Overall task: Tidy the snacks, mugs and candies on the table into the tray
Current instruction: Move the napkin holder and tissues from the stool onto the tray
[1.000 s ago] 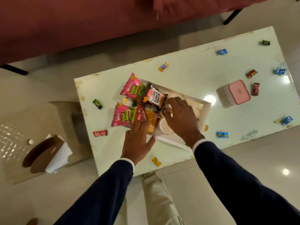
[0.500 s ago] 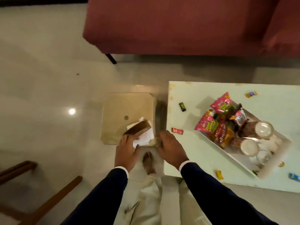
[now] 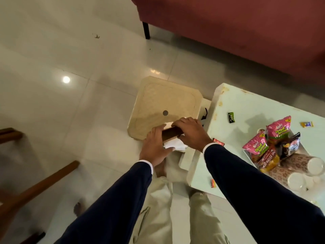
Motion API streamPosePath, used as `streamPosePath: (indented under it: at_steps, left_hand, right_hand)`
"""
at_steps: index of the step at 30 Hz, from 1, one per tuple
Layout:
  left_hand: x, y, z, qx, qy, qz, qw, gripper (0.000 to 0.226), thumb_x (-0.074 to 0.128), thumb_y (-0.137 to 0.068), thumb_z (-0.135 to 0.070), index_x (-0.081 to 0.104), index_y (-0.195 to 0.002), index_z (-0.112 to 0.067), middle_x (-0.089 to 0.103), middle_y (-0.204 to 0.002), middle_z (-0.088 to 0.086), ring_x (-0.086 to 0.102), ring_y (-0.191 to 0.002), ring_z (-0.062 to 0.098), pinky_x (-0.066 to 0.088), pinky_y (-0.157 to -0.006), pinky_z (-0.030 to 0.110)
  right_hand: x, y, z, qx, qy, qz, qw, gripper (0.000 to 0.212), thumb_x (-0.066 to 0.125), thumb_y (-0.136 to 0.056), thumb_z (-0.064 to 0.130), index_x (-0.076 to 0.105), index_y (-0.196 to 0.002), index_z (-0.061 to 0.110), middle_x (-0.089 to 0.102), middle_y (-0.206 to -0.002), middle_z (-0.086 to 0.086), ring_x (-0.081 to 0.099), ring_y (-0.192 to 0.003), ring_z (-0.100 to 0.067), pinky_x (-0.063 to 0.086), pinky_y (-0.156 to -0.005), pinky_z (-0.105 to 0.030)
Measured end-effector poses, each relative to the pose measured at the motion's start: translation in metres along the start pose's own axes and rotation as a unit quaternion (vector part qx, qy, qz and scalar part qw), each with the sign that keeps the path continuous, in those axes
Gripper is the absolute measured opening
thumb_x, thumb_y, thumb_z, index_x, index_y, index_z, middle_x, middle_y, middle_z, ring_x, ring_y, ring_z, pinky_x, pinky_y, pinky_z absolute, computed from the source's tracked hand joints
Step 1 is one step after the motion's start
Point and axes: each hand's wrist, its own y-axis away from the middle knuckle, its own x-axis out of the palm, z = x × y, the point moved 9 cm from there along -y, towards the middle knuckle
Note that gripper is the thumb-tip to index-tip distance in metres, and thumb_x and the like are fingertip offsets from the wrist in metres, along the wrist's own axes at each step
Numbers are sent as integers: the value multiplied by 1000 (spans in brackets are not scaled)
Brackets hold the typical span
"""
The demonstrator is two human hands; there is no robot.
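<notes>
Fingers (image 3: 177, 123) of both hands clamp a brown holder (image 3: 171, 134) of white napkins (image 3: 173, 146) left of the surface (image 3: 246, 110), whose tray (image 3: 299, 160), partly cut off, holds snack packets (image 3: 255, 147) and mugs (image 3: 297, 180).

Soft, fairly dim indoor light falls from overhead. A round lamp glare (image 3: 66, 79) shines on the glossy floor (image 3: 52, 50), with a fainter one near the sofa (image 3: 246, 23). Hands and snack packs (image 3: 263, 145) cast diffuse shadows. The frame is slightly soft, the sleeves (image 3: 255, 191) blurred. Wide-angle distortion bends lines at the edges.
</notes>
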Motion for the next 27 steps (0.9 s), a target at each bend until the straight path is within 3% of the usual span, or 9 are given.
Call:
streamPosePath:
  at_steps: [4, 7, 8, 10, 13, 15, 18, 22, 27]
  left_hand:
    - [-22, -11, -16, 32, -21, -67, 997, 52, 73, -83, -35, 55, -132, -30, 61, -127, -8, 56, -120, 19, 42, -104, 42]
    - [-48, -3, -3, -22, 131, -130, 982, 46, 78, -82, -30, 60, -123, -33, 66, -116, -15, 63, -109, 10, 50, -96, 30]
    - [-55, 2, 10, -59, 207, -155, 964, 45, 80, -82, -28, 60, -122, -33, 67, -113, -16, 65, -107, 7, 52, -92, 26]
    - [-62, 14, 41, -134, 358, -189, 904, 44, 80, -86, -24, 58, -124, -23, 69, -115, -8, 67, -109, 13, 59, -88, 33]
    - [-63, 30, 81, -191, 468, -197, 840, 47, 75, -91, -24, 53, -130, -10, 66, -124, 5, 67, -113, 25, 62, -83, 49]
    - [-66, 39, 99, -201, 453, -191, 847, 46, 73, -92, -22, 52, -130, -10, 64, -124, 6, 66, -115, 27, 62, -83, 50]
    - [-62, 46, 116, -198, 416, -163, 872, 43, 75, -91, -23, 54, -127, -14, 66, -121, 3, 67, -113, 26, 60, -87, 56]
    - [-50, 49, 115, -185, 417, -140, 879, 49, 75, -90, -20, 51, -132, -9, 64, -127, 8, 66, -116, 30, 59, -89, 58]
    - [-31, 50, 102, -176, 405, -113, 890, 46, 80, -86, -19, 55, -125, -13, 68, -122, 10, 69, -112, 32, 60, -88, 56]
  right_hand:
    - [-30, 18, 10, -36, -207, -76, 975, 51, 73, -83, 17, 57, -130, 27, 61, -125, 8, 52, -117, -15, 43, -102, -34]
    - [-43, 36, -23, 85, -328, -198, 920, 63, 75, -82, 14, 48, -136, 32, 49, -137, 14, 45, -130, -4, 35, -109, -19]
    - [-35, 44, -43, 164, -363, -235, 887, 64, 74, -81, 14, 46, -136, 31, 47, -137, 14, 45, -131, -5, 36, -110, -20]
    - [-5, 57, -74, 321, -380, -245, 832, 64, 74, -81, 20, 44, -138, 23, 45, -136, 5, 45, -131, -19, 40, -111, -36]
    - [52, 63, -84, 443, -331, -124, 824, 87, 75, -81, 47, 32, -145, 10, 38, -147, -12, 37, -137, -37, 36, -111, -53]
    - [73, 57, -78, 455, -298, -78, 836, 105, 73, -75, 65, 24, -149, 9, 33, -152, -13, 34, -140, -38, 34, -111, -54]
    - [90, 39, -72, 444, -315, -92, 834, 111, 78, -65, 67, 27, -145, 9, 39, -146, -12, 40, -137, -35, 38, -111, -52]
    - [96, 32, -77, 453, -350, -151, 806, 95, 87, -67, 45, 36, -138, 9, 48, -137, -11, 49, -127, -33, 46, -104, -48]
    - [95, 52, -95, 447, -396, -211, 774, 66, 80, -77, 22, 51, -135, 12, 60, -131, -8, 58, -119, -29, 48, -94, -34]
